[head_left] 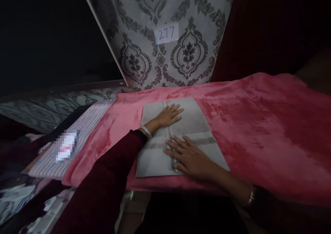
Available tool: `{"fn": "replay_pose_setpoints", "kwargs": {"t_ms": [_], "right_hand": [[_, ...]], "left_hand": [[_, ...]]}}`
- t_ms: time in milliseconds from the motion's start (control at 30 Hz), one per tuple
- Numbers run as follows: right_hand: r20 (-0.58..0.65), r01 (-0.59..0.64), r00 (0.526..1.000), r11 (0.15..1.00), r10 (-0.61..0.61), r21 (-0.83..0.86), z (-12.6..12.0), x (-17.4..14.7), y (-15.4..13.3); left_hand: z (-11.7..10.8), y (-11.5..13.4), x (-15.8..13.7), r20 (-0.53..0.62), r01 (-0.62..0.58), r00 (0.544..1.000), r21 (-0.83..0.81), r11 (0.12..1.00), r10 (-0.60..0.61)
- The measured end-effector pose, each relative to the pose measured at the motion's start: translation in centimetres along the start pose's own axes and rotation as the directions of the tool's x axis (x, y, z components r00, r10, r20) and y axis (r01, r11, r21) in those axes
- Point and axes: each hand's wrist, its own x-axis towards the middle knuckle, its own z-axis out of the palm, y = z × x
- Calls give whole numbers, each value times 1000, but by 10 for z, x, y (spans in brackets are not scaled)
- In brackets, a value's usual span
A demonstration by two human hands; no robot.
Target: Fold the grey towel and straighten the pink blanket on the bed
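Observation:
A flat grey sheet, looking like paper or thin card with a raised crease down its middle and a darker band across it, lies on a pink cloth. My left hand rests flat on its upper part, fingers spread and pointing right. Lower down, my right hand lies palm down across the crease, its fingers stretched out toward the left. Neither hand grips anything. Parts of the crease and the lower sheet are hidden under my hands.
Left of the pink cloth is a striped cloth with a blurred white item on it. A patterned wall bears a paper label reading 277. A large dark panel stands at the left. White objects lie at lower left.

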Motion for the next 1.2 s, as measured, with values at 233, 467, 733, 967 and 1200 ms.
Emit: {"fn": "replay_pose_setpoints", "kwargs": {"t_ms": [233,467,733,967,1200], "right_hand": [[31,-27,999,1000,27,-3,4,1,-5],[62,-18,998,999,21,-43,3,0,-3],[153,61,987,998,-59,-6,-14,23,-7],[132,123,983,992,-126,33,5,45,-15],[124,113,986,993,-115,20,11,42,-12]], "left_hand": [[2,-28,16,-45,82,996,-6,997,-82],[-18,-18,12,-9,188,982,93,978,-188],[-27,-22,-56,33,141,989,32,989,-142],[-2,-41,-67,-24,210,978,40,977,-209],[-4,-64,-59,-42,295,955,16,955,-294]]}}
